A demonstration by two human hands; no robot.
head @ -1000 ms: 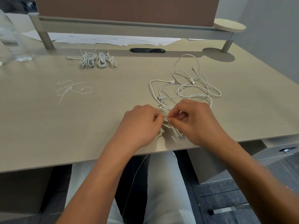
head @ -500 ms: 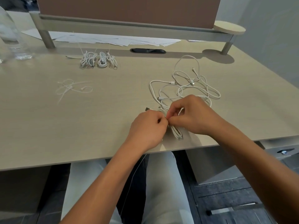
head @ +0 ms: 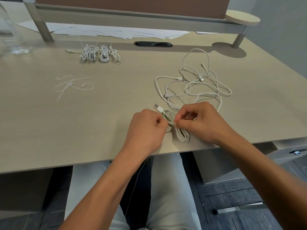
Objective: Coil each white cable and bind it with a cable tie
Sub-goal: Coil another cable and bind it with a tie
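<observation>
Near the far edge of the tabletop [head: 49, 130], a small row of bundled cables [head: 100, 54] is lying already coiled, so part of the task is judged done. To the right, a tangle of loose cables [head: 196, 83] is waiting to be coiled, and spare cable ties [head: 73, 84] are lying to the left, well apart from both hands.

A coiled cable [head: 180, 133] is being held near the front edge of the tabletop, between the two hands, with its plug [head: 157, 107] pointing away. The left hand [head: 146, 130] is curled tight beside the coil's middle, apparently on a cable tie, though the tie itself is too thin to be made out. The right hand [head: 202, 122] is pinching the coil's waist with thumb and forefinger. Binding is judged to be under way.
</observation>
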